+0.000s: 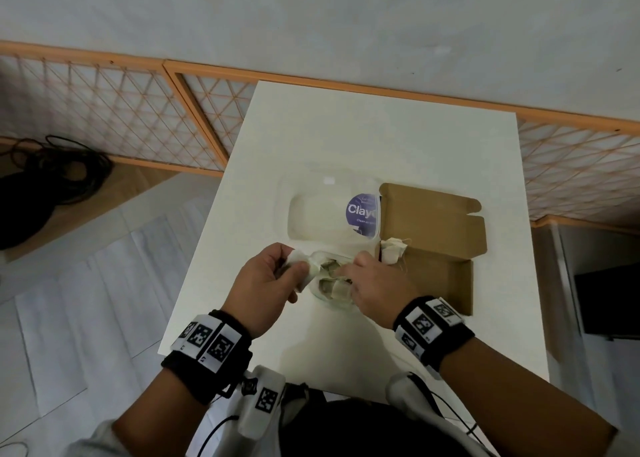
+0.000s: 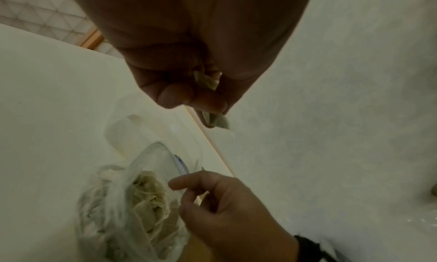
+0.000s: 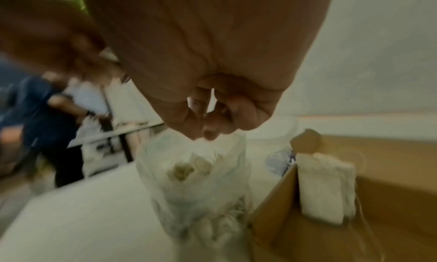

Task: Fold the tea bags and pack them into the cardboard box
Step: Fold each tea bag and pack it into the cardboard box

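Desk (image 1: 398, 137): cardboard box (image 1: 436, 248) at right, lid flap lying open behind it; folded tea bags (image 1: 391, 250) in the box's near-left corner (standing against the wall). Container lid (image 1: 325, 210) left of the box, touching it. Container of tea bags (image 1: 332, 286) before the lid, left of the box. Left hand (image 1: 268, 283) left of the container, right hand (image 1: 375, 286) over it.

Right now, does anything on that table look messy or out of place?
Slightly: the folded tea bags stand at the cardboard box corner with loose strings trailing out. The unfolded ones lie jumbled in a clear plastic container.
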Demonstrator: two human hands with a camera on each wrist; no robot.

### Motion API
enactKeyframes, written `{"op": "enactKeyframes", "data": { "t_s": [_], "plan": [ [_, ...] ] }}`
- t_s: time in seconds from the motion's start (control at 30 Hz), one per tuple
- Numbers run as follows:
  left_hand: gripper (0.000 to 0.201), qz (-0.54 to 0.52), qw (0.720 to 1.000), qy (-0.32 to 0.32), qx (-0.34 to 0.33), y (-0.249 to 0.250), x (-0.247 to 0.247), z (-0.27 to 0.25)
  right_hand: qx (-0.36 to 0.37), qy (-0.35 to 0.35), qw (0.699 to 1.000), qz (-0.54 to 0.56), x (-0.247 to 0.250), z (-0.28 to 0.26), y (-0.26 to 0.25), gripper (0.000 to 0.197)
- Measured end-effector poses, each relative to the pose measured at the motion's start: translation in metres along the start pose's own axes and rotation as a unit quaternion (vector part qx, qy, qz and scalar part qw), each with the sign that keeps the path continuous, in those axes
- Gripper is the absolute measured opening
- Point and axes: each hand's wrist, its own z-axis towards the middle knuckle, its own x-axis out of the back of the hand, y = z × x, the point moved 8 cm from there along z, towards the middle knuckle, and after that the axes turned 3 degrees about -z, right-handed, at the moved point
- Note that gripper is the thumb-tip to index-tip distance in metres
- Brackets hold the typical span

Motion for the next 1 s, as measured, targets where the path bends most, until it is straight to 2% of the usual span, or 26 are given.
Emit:
{"op": "enactKeyframes", "data": {
  "t_s": [0.07,0.2,0.27,0.33,0.5,0.8,0.9,1.0],
  "plan": [
    [0.006,-0.004,1.0,0.002,0.009,-0.003,0.002,-0.003,0.014,-0.003,0.997,-0.075,-0.008,0.005,-0.004,0.036],
    [0.005,-0.02,1.0,-0.002,0.014,-0.008,0.003,-0.005,0.005,0.003,0.993,-0.12,-0.012,0.012,0.0,0.019],
    [0.004,-0.018,1.0,-0.003,0.014,-0.01,0.004,-0.006,-0.006,0.009,0.997,-0.081,-0.011,0.012,0.009,0.021],
    [0.004,-0.013,1.0,-0.003,0.012,-0.01,0.004,-0.006,-0.018,0.016,1.0,-0.007,-0.004,0.008,0.016,0.032],
    [0.004,-0.01,1.0,-0.003,0.009,-0.01,0.006,-0.004,-0.037,0.1,0.992,0.074,0.036,-0.015,0.026,0.017],
    [0.004,0.006,0.998,-0.063,0.007,-0.006,-0.013,-0.004,-0.034,0.137,0.977,0.158,0.075,-0.04,0.018,0.014],
    [0.006,0.041,0.996,-0.083,0.01,-0.009,-0.023,-0.003,-0.034,0.149,0.967,0.204,0.086,-0.047,0.014,0.011],
    [0.009,0.122,0.988,-0.09,-0.018,-0.013,-0.026,-0.001,-0.027,0.154,0.954,0.257,0.097,-0.055,0.01,0.011]
  ]
}}
